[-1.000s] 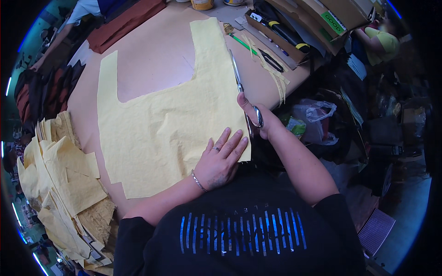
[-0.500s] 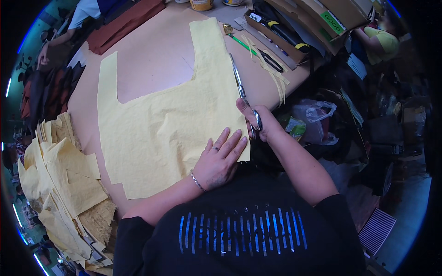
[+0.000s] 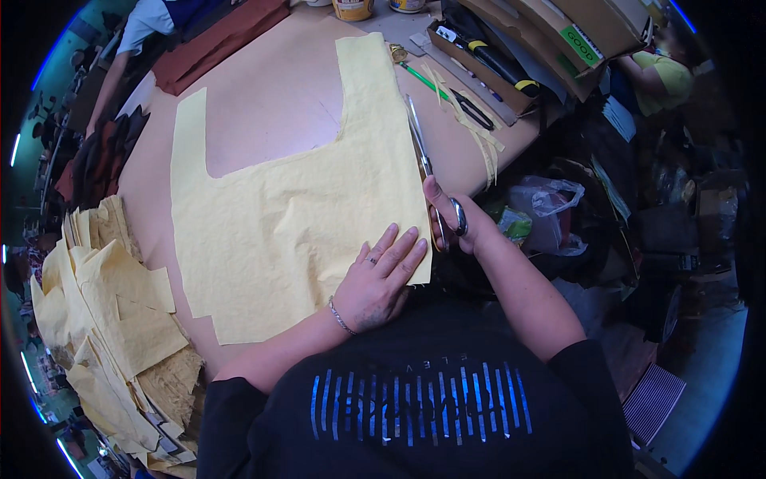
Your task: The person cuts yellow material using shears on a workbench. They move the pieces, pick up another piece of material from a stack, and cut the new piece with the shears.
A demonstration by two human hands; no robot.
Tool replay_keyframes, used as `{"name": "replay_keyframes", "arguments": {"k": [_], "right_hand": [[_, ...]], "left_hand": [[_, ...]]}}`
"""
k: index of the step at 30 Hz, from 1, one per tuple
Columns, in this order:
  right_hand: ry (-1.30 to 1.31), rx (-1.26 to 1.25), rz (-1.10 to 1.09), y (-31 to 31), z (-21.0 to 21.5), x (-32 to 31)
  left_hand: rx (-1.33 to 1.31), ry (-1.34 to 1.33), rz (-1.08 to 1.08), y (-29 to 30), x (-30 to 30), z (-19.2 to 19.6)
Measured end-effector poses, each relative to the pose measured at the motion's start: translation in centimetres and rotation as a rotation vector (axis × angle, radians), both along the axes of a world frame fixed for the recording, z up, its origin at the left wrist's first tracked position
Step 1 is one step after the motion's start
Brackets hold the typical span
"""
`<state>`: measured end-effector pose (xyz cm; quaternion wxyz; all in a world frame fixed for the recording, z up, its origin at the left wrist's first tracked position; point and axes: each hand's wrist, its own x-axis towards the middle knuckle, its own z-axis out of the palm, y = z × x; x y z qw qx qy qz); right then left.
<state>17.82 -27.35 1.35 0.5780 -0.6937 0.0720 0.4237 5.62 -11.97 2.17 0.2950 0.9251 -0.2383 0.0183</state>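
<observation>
A pale yellow fabric piece (image 3: pixel 263 215) with a square notch at its far side lies on the table, creased in the middle. My left hand (image 3: pixel 379 279) rests flat on its near right corner, fingers stretched out. Beside the fabric's right edge, my right hand (image 3: pixel 471 223) grips a pair of long metal scissors (image 3: pixel 420 140) by the handles. The blades point away from me along that edge and look nearly closed. Part of the lower handle is hidden behind my fingers.
Yellow fabric pieces (image 3: pixel 120 319) are heaped at the left. Thin offcuts (image 3: pixel 483 152), black snips (image 3: pixel 472 110) and a green pen (image 3: pixel 423 80) lie at the far right, near a tool box (image 3: pixel 487 68). Folded rust-brown cloth (image 3: pixel 219 52) sits far left; a co-worker's arm (image 3: pixel 108 92) reaches there.
My right hand and the scissors have shifted slightly right, and the fabric's far right strip has moved a little right. My left hand stays put. The co-worker's arm has moved lower.
</observation>
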Motion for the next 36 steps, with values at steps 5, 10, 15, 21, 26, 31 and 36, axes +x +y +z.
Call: {"name": "replay_keyframes", "arguments": {"k": [5,10,15,21,26,31,36], "right_hand": [[-0.015,0.012,0.018,0.6,0.7,0.7],[-0.018,-0.002,-0.058,1.4,0.9,1.3],[-0.071,-0.031,-0.057,1.4,0.6,1.1],[-0.124,-0.045,-0.061,1.4,0.6,0.7],[-0.158,-0.063,-0.069,1.5,0.1,0.6],[-0.067,-0.038,0.006,1.8,0.2,2.1],[-0.082,-0.045,-0.053,2.3,0.2,2.9]], "left_hand": [[-0.059,0.011,-0.017,0.1,-0.1,0.2],[-0.059,0.011,-0.009,0.1,-0.2,0.3],[-0.057,0.013,-0.007,0.1,-0.3,0.2],[-0.043,0.014,-0.010,0.0,-0.3,0.3],[-0.049,0.016,-0.010,0.0,-0.3,0.1],[-0.060,0.019,-0.011,-0.1,-0.4,0.2],[-0.066,0.019,-0.023,-0.4,-0.8,0.3]]}}
